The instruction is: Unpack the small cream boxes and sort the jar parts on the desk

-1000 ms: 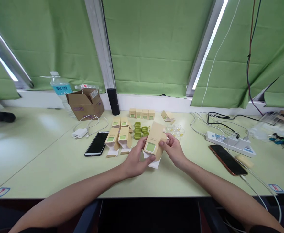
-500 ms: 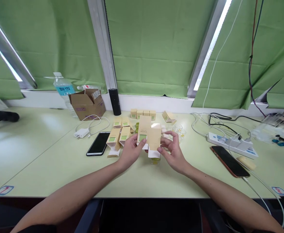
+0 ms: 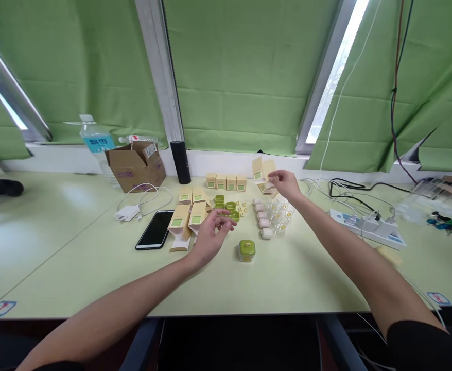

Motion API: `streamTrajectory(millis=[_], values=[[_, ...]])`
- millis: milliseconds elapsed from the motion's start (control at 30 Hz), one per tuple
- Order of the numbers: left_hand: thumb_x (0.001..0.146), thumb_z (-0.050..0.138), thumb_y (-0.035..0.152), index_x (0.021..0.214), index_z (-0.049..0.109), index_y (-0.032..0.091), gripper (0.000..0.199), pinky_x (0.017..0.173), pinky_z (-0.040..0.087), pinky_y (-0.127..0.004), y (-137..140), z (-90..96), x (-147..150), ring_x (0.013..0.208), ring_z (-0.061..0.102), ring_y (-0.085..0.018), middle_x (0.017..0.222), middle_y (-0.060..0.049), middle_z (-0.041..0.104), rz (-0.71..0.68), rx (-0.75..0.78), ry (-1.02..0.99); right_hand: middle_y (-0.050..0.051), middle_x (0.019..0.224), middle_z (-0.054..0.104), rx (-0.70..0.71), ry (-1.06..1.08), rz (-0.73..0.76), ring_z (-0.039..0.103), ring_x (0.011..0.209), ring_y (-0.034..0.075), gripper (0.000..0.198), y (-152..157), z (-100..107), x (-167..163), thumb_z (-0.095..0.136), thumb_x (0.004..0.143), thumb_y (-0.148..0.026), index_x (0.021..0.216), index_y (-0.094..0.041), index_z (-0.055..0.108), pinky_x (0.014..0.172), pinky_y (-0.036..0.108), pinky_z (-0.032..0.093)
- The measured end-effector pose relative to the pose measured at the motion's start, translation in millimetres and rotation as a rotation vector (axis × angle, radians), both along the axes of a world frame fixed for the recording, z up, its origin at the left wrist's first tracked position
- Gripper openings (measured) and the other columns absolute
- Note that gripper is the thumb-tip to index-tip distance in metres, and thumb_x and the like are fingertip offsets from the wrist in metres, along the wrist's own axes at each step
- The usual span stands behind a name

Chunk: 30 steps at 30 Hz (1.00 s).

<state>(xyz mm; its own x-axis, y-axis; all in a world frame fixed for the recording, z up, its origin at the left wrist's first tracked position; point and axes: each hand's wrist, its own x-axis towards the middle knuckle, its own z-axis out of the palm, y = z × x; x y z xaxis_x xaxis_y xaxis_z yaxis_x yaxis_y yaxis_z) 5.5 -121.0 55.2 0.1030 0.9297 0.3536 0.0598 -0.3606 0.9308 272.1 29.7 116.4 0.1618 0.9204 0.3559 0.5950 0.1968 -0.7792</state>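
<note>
My right hand (image 3: 285, 186) reaches to the back of the table, its fingers pinching an unfolded beige carton (image 3: 262, 170) with a green window. My left hand (image 3: 210, 238) hovers over the middle, fingers loosely apart and nothing in them. Just beyond its fingertips lie several green lids (image 3: 230, 206) and tiny pale-yellow pieces (image 3: 244, 209). In front stands a small clear container with a green lid (image 3: 246, 249). Several whitish blocks (image 3: 263, 223) form a column beside clear plastic cups (image 3: 282, 214). Open beige cartons (image 3: 178, 219) sit left of my left hand.
Several closed small cartons (image 3: 226, 182) line the back. Leftward are a black phone (image 3: 155, 230), a white charger (image 3: 128, 212), a cardboard box (image 3: 136, 167), a black cylinder (image 3: 180, 163) and a water bottle (image 3: 98, 141). A power strip (image 3: 368, 229) with cables lies right.
My right hand has carried the unfolded carton from the middle to the back right. My left hand has let go of it and stays near its place. The lids and blocks are now uncovered.
</note>
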Motion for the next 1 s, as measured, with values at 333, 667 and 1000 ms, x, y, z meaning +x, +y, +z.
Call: streamTrajectory(millis=[333, 667, 1000], values=[[0.090, 0.063, 0.028, 0.105, 0.058, 0.021, 0.018, 0.087, 0.053, -0.041, -1, -3.2, 1, 0.088, 0.073, -0.022, 0.093, -0.006, 0.077, 0.015, 0.034, 0.093, 0.011, 0.121, 0.069, -0.357, -0.124, -0.032, 0.069, 0.105, 0.023, 0.032, 85, -29, -23, 0.069, 0.098, -0.034, 0.122, -0.014, 0.067, 0.090, 0.040, 0.060], [0.091, 0.059, 0.025, 0.103, 0.059, 0.021, 0.013, 0.084, 0.052, -0.040, 0, -8.6, 1, 0.092, 0.072, -0.023, 0.094, -0.007, 0.075, 0.022, 0.040, 0.152, 0.015, 0.117, 0.072, -0.274, -0.168, -0.098, 0.067, 0.108, 0.027, 0.014, 78, -27, -17, 0.070, 0.088, -0.014, 0.101, -0.015, 0.076, 0.094, 0.038, 0.053], [0.073, 0.053, 0.005, 0.114, 0.058, 0.022, 0.045, 0.097, 0.054, -0.046, 2, -21.8, -2, 0.101, 0.070, -0.022, 0.110, -0.007, 0.074, -0.099, 0.088, 0.220, 0.010, 0.103, 0.074, 0.142, -0.027, -0.103, 0.067, 0.100, 0.022, 0.033, 21, 0, -4, 0.044, 0.088, -0.012, 0.098, -0.017, 0.075, 0.088, 0.033, 0.052]])
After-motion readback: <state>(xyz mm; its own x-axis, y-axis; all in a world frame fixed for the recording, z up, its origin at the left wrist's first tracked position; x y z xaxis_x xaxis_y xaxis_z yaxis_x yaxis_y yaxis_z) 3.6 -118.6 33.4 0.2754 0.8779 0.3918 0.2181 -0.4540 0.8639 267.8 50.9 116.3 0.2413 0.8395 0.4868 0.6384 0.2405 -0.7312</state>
